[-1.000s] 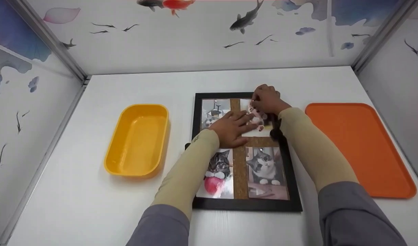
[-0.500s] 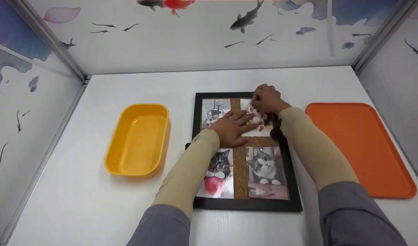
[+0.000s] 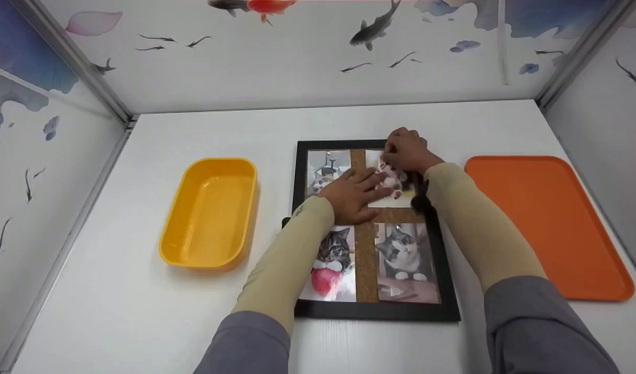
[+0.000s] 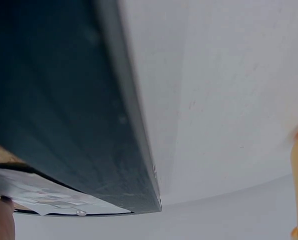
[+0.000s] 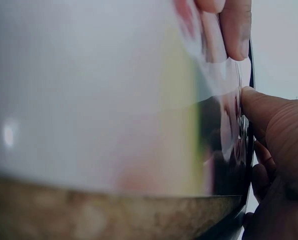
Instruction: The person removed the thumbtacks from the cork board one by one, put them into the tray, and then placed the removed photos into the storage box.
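A black-framed cork board [image 3: 366, 259] lies on the white table with a cat photo in each corner. My left hand [image 3: 352, 197] rests spread and flat between the two upper photos, fingers over the upper right photo [image 3: 393, 195]. At that photo's top edge my right hand [image 3: 409, 150] is curled, thumb and forefinger pinched together; I cannot tell what they pinch. In the right wrist view the right thumb [image 5: 268, 110] meets the glossy photo. A small clear pin [image 4: 81, 213] sits at the upper left photo's edge. Another pin [image 3: 398, 227] tops the lower right photo.
A yellow tub [image 3: 209, 218] stands left of the board. An orange tray [image 3: 549, 228] lies to its right, partly behind the right sleeve [image 3: 479, 223]. White walls [image 3: 297, 78] painted with fish and petals enclose the table [image 3: 115, 291] at the back and sides.
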Motion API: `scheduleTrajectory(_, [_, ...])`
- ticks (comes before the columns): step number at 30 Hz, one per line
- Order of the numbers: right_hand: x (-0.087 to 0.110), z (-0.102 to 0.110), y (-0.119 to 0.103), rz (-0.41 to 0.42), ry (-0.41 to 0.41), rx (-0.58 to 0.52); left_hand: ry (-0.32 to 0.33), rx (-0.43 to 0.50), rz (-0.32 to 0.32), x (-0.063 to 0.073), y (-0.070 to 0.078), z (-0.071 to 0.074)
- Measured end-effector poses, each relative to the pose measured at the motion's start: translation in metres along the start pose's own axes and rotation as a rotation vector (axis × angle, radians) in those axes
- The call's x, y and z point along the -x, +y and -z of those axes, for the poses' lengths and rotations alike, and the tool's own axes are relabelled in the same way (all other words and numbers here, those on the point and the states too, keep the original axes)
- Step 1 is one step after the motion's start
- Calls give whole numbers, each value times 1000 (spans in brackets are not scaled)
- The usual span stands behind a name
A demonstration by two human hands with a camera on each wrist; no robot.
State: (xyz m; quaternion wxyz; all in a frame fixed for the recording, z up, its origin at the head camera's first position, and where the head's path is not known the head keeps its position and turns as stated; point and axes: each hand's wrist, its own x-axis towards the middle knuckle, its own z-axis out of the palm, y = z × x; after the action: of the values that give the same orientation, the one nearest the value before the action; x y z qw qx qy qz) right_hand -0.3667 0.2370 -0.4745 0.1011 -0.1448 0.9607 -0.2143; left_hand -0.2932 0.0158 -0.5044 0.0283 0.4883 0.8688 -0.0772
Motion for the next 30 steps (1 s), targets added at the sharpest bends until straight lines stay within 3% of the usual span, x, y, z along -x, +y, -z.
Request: scheduleTrajectory(30, [-2,2,-5,11,10,44,-16,-9,12,0,0,1])
